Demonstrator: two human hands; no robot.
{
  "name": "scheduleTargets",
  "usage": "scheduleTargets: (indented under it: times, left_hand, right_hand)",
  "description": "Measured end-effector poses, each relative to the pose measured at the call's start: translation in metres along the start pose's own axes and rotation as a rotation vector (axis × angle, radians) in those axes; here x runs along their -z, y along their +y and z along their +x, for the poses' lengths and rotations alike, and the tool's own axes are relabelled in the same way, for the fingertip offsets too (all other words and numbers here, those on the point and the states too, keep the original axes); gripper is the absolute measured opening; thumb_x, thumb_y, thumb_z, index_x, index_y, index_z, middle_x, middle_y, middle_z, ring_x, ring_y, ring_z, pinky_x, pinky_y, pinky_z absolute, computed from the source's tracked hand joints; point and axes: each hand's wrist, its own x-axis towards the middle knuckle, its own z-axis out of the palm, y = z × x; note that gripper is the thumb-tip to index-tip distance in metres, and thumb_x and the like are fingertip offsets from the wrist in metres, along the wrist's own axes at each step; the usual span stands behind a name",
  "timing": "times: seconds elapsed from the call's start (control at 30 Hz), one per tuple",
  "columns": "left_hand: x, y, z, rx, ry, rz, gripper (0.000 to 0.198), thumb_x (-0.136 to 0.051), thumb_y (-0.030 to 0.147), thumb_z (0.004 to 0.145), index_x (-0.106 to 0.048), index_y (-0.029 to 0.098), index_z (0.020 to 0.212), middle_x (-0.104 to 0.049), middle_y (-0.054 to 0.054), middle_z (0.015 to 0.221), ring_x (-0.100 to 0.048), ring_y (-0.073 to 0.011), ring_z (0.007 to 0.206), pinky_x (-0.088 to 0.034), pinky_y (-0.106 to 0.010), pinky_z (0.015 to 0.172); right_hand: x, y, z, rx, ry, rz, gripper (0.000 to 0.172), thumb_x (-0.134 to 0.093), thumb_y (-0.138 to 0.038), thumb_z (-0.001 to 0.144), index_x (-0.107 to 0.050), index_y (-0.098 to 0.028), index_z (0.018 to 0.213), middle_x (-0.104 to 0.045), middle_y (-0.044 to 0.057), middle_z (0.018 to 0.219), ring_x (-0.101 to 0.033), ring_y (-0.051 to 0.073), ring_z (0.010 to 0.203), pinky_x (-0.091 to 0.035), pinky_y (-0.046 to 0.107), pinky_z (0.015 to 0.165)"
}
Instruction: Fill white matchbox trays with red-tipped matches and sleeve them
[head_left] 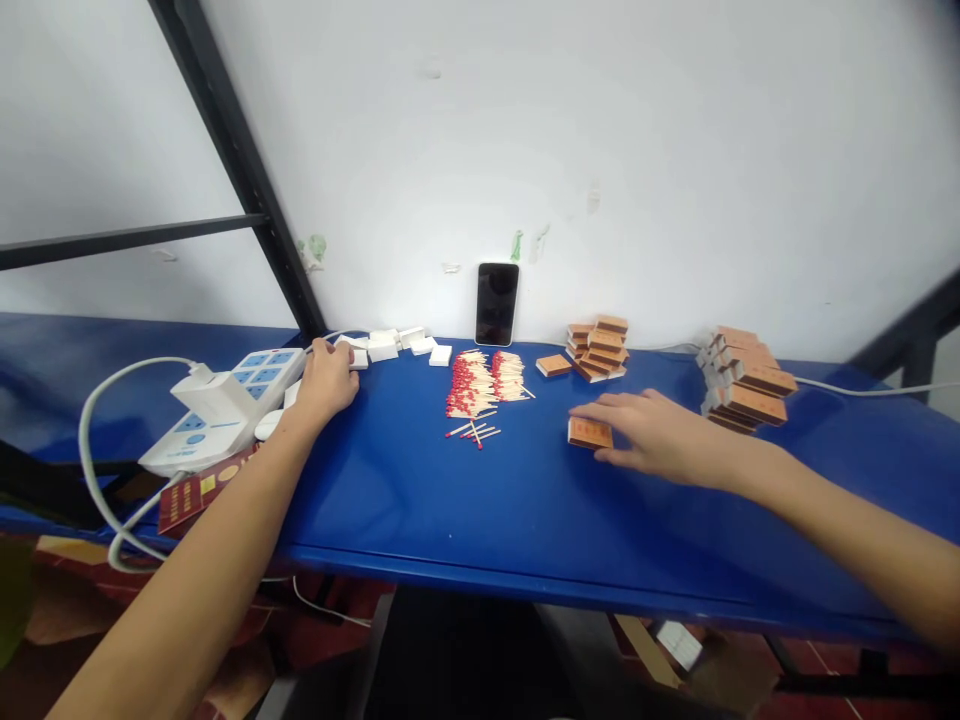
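On the right side of the blue shelf, my right hand has its thumb and fingers around an orange matchbox that lies flat. My left hand reaches to the far left, its fingers bent and closed at a small white matchbox tray; part of its grip is hidden. More white trays lie loosely beside it along the wall. Between my hands sits a pile of red-tipped matches, with a second bundle of matches next to it. Several loose matches lie in front.
A phone leans on the wall. One matchbox lies near a stack of matchboxes; another stack stands farther right. At left are a power strip, cables and a red packet. Black metal posts frame the shelf.
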Motion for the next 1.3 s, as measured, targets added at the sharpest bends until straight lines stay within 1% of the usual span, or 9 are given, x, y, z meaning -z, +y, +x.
scheduleTargets:
  times: [0.2,0.37,0.5,0.67,0.73,0.83,0.97,1.13,1.3]
  left_hand:
    - [0.007,0.004,0.001,-0.039,-0.026,0.018,0.052,-0.051,0.025,0.089,-0.044,0.02,0.141,-0.049,-0.019,0.126,-0.052,-0.0392,0.116,-0.044,-0.049,0.093]
    - [0.007,0.007,-0.001,-0.061,-0.02,0.042,0.04,-0.047,0.025,0.093,-0.059,0.018,0.13,-0.051,-0.022,0.121,-0.049,-0.0418,0.117,-0.042,-0.053,0.093]
    - [0.014,0.01,-0.013,-0.101,0.025,0.034,0.034,-0.047,0.027,0.094,-0.065,0.015,0.12,-0.05,-0.022,0.124,-0.044,-0.0437,0.12,-0.04,-0.055,0.094]
    - [0.038,0.027,-0.048,-0.217,0.048,-0.064,0.037,-0.037,0.032,0.101,-0.064,0.014,0.118,-0.057,-0.019,0.118,-0.051,-0.0372,0.114,-0.041,-0.051,0.096]
    - [0.05,0.041,-0.072,-0.38,-0.047,-0.18,0.035,-0.036,0.035,0.104,-0.067,0.022,0.113,-0.065,-0.007,0.105,-0.06,-0.0235,0.099,-0.047,-0.035,0.09]
    - [0.063,0.067,-0.111,-0.678,-0.375,-0.615,0.026,-0.043,0.034,0.103,-0.065,0.024,0.114,-0.07,-0.001,0.1,-0.064,-0.016,0.086,-0.048,-0.026,0.078]
    - [0.063,0.1,-0.147,-0.778,-0.379,-0.584,0.022,-0.046,0.026,0.101,-0.067,0.022,0.1,-0.067,-0.002,0.093,-0.063,-0.0181,0.088,-0.046,-0.03,0.083]
    - [0.055,0.114,-0.151,-0.718,-0.312,-0.563,0.025,-0.049,0.031,0.099,-0.065,0.021,0.116,-0.064,-0.007,0.108,-0.062,-0.0224,0.099,-0.048,-0.033,0.086]
    - [0.057,0.097,-0.126,-0.716,-0.276,-0.729,0.026,-0.046,0.034,0.102,-0.064,0.022,0.116,-0.067,-0.005,0.105,-0.062,-0.0189,0.098,-0.048,-0.031,0.087]
  right_hand:
    - [0.009,-0.047,0.028,0.235,0.106,0.0,0.028,-0.047,-0.029,0.098,-0.065,-0.023,0.118,-0.064,0.009,0.103,-0.061,0.018,0.077,-0.041,0.031,0.068]
    - [0.001,-0.072,0.084,0.44,0.07,-0.156,0.044,-0.043,-0.014,0.098,-0.053,-0.028,0.138,-0.061,0.011,0.113,-0.06,0.02,0.086,-0.04,0.033,0.074]
    - [-0.009,-0.07,0.104,0.511,0.068,-0.147,0.039,-0.041,-0.015,0.099,-0.059,-0.028,0.132,-0.062,0.009,0.108,-0.058,0.02,0.085,-0.037,0.033,0.07]
    - [-0.019,-0.068,0.109,0.546,0.106,-0.104,0.027,-0.044,-0.023,0.101,-0.069,-0.02,0.108,-0.064,0.01,0.104,-0.057,0.018,0.082,-0.034,0.031,0.07]
    - [-0.022,-0.068,0.108,0.556,0.13,-0.122,0.027,-0.043,-0.026,0.102,-0.068,-0.018,0.107,-0.065,0.01,0.103,-0.057,0.019,0.082,-0.034,0.032,0.071]
    - [-0.025,-0.069,0.104,0.558,0.165,-0.159,0.028,-0.041,-0.026,0.103,-0.067,-0.016,0.105,-0.065,0.011,0.103,-0.058,0.02,0.085,-0.034,0.033,0.073]
    - [-0.025,-0.066,0.094,0.525,0.22,-0.121,0.027,-0.041,-0.026,0.103,-0.066,-0.016,0.1,-0.065,0.01,0.099,-0.058,0.02,0.084,-0.034,0.033,0.073]
    - [-0.025,-0.064,0.088,0.454,0.19,-0.077,0.025,-0.042,-0.024,0.102,-0.065,-0.016,0.096,-0.066,0.009,0.094,-0.059,0.019,0.081,-0.034,0.033,0.072]
    - [-0.023,-0.069,0.09,0.391,0.064,-0.01,0.026,-0.04,-0.025,0.103,-0.065,-0.016,0.1,-0.068,0.009,0.097,-0.062,0.02,0.082,-0.037,0.033,0.075]
